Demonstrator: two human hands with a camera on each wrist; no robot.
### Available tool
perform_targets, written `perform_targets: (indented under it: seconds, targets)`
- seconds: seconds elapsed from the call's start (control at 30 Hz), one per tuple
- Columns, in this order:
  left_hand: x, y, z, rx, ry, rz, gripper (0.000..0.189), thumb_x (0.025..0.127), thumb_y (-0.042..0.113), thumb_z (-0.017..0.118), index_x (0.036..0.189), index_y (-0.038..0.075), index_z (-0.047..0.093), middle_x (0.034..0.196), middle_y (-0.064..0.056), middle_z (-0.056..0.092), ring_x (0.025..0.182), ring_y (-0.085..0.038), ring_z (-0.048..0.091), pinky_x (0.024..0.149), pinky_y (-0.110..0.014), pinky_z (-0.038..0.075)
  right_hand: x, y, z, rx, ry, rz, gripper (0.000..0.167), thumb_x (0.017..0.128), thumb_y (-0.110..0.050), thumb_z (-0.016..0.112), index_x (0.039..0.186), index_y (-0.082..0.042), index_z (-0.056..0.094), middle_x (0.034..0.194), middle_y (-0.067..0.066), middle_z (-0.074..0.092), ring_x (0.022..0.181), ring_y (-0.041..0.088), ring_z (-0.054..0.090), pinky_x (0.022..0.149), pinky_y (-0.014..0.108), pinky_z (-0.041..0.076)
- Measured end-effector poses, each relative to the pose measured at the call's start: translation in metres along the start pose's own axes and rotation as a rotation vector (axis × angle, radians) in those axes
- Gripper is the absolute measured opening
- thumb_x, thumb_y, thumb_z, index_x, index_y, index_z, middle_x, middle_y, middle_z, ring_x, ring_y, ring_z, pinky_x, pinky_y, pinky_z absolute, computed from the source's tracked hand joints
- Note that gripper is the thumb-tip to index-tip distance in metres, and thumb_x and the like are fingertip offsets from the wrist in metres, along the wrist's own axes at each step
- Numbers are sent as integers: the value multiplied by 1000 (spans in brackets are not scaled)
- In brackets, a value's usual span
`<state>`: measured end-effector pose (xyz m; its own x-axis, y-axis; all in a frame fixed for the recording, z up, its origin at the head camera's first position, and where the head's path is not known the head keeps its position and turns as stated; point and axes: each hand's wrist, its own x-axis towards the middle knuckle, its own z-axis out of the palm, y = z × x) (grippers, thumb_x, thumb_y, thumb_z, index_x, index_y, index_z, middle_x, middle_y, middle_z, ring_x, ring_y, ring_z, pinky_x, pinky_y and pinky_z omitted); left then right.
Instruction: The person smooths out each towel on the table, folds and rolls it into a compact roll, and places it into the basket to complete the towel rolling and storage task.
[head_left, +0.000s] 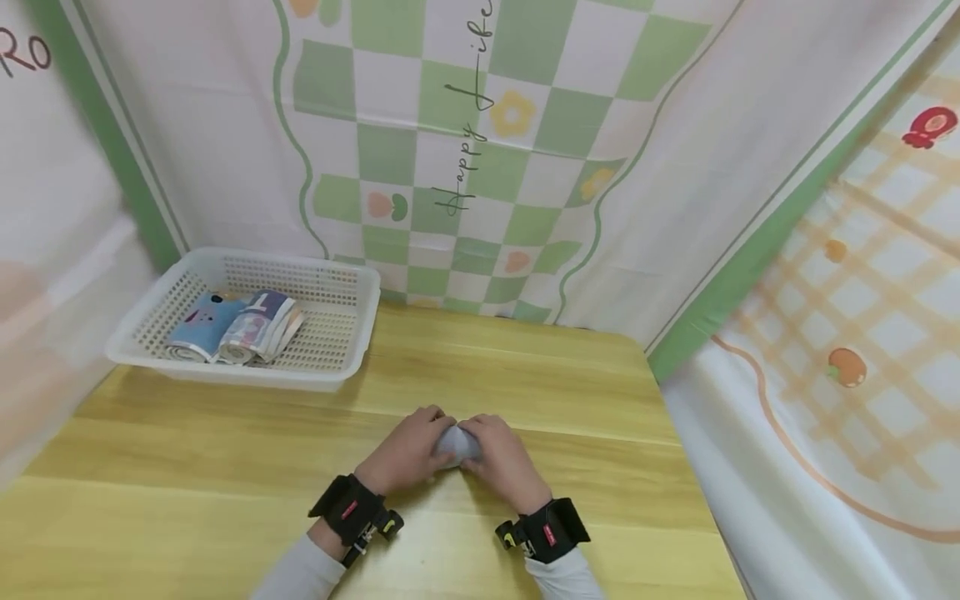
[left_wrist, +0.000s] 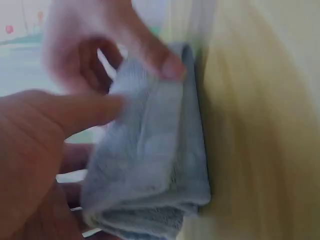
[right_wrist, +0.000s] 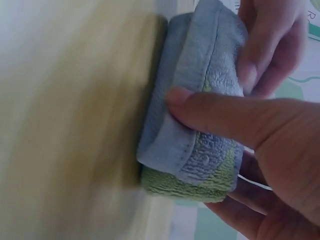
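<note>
A rolled grey-blue towel (head_left: 458,445) rests on the wooden table between both hands. In the right wrist view its hemmed edge shows, and the towel (right_wrist: 215,135) has a green patch at its near end. My left hand (head_left: 405,454) grips one end, thumb on top and fingers behind the roll. At the other end my right hand (head_left: 508,465) holds it, its thumb (right_wrist: 215,112) pressed along the hem. The left wrist view gives the layered end of the towel (left_wrist: 145,165), somewhat blurred.
A white perforated basket (head_left: 352,321) stands at the table's back left. Inside lie a blue rolled towel (head_left: 204,323) and a patterned rolled towel (head_left: 258,325). Printed curtains (head_left: 495,167) hang behind and at both sides of the wooden table (head_left: 600,400).
</note>
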<state>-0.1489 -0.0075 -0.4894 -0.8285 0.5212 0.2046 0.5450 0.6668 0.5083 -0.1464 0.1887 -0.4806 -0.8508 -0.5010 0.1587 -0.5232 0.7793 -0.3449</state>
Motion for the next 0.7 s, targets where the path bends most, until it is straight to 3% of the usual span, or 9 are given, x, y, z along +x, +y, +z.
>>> perform_targets:
  seconds: [0.13,0.3,0.43,0.53,0.7]
  targets:
    - [-4,6,7,127,50,16,49,83,26,84,121,0,66,104,-10,64,88,-21,60,73,-34,53,7,2,-2,-14,-21,-18,46,72,-11,91,114,-8,73,109,8,73,101,24,67,88,41,56]
    - [-3,15,16,272,67,-34,47,76,27,86,111,0,71,93,-10,67,79,-21,62,67,-34,54,11,-3,-2,-52,-41,-69,48,66,-3,91,110,-7,74,104,6,72,97,23,67,86,39,57]
    - [-1,23,22,329,85,-68,40,71,24,87,99,0,73,86,-9,67,74,-21,63,64,-34,54,14,-4,1,-79,-29,-103,48,62,-2,92,108,-7,75,99,3,72,94,21,67,85,36,57]
    - [0,27,22,304,106,-83,29,68,17,86,89,3,71,79,-6,66,70,-20,62,60,-32,52,17,-2,2,-71,-23,-132,45,61,-3,91,103,-9,76,95,2,72,91,20,66,83,34,57]
    - [1,25,9,161,113,-118,23,63,8,83,76,8,64,69,-1,60,60,-15,54,51,-28,44,23,-1,-2,21,-68,-130,42,62,-3,90,102,-11,76,96,-1,72,90,16,64,81,31,55]
